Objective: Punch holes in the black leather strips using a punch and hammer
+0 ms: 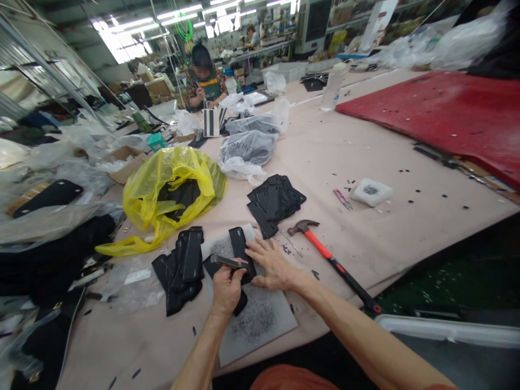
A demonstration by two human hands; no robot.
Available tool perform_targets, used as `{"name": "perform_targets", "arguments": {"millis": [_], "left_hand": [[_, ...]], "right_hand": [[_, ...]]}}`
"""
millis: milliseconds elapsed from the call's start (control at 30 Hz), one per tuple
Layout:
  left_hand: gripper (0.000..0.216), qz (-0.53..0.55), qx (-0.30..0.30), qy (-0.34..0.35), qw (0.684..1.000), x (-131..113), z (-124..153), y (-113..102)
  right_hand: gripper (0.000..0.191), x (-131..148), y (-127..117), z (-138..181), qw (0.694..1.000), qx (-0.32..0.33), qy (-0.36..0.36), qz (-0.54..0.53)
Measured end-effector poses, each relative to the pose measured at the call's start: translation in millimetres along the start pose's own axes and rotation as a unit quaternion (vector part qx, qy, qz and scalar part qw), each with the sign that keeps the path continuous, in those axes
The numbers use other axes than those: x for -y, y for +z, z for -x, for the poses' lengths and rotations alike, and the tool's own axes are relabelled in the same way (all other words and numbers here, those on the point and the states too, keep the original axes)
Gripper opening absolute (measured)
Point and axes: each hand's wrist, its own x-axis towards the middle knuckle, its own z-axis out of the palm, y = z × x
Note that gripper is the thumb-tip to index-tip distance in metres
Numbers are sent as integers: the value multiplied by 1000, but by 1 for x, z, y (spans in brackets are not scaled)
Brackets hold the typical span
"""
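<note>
My left hand (227, 290) grips a dark metal punch (231, 262) and holds it over a black leather-like piece (239, 241). My fingers hide the lower end of the punch, so I cannot tell whether it touches the piece. Spread out, my right hand (272, 264) rests with its fingertips at the right edge of the same piece. Under both hands lies a pale, worn board (264, 325), marked with many dark scuffs. To its left is a stack of black pieces (182, 268). Another pile of black pieces (276, 200) sits beyond the board.
A hammer (331, 260) with an orange and black handle lies right of my hands. Pink snips (342, 199) and a white block (372, 192) are farther off. A yellow plastic bag (140, 187) stands left; a red sheet (447, 108) lies right. Another person (205, 81) works across the table.
</note>
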Motion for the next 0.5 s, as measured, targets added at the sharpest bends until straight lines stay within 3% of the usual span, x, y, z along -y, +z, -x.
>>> {"name": "perform_targets", "arguments": {"millis": [500], "left_hand": [[19,-15,-16,1,1000,18,8,0]], "right_hand": [[87,0,7,1,999,-24,16,-15]]}}
